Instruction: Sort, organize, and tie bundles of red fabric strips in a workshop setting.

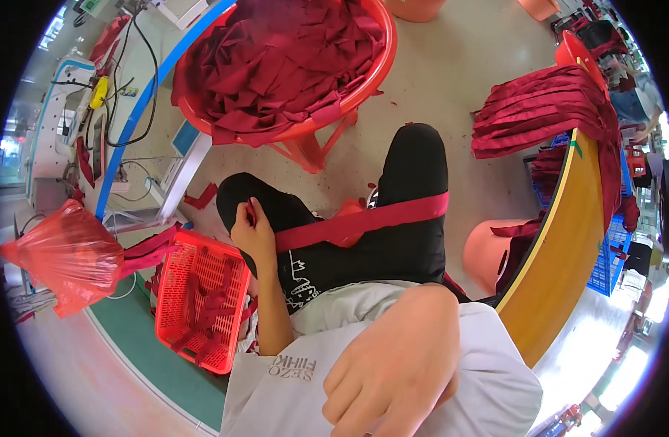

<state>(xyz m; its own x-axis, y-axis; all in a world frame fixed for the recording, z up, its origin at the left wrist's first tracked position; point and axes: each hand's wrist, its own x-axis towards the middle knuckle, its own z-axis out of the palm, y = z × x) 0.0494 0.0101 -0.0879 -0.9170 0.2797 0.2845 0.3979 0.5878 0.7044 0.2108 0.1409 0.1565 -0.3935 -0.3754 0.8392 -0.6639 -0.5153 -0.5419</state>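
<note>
My left hand (pixel 253 229) rests on my left knee and pinches the end of a long dark red fabric strip (pixel 363 221) that lies flat across both my black trouser legs. My right hand (pixel 393 368) is very close to the camera, near my chest, with its fingers curled; whether it holds anything cannot be told. I am seated, in a white shirt.
A big orange tub (pixel 369 81) full of red cloth pieces stands ahead. A red plastic basket (pixel 200 298) sits at my left, beside a red plastic bag (pixel 69 255). A stack of red strips (pixel 545 109) lies on the yellow-edged table (pixel 567 240) at right. A pink stool (pixel 491 251) stands below it.
</note>
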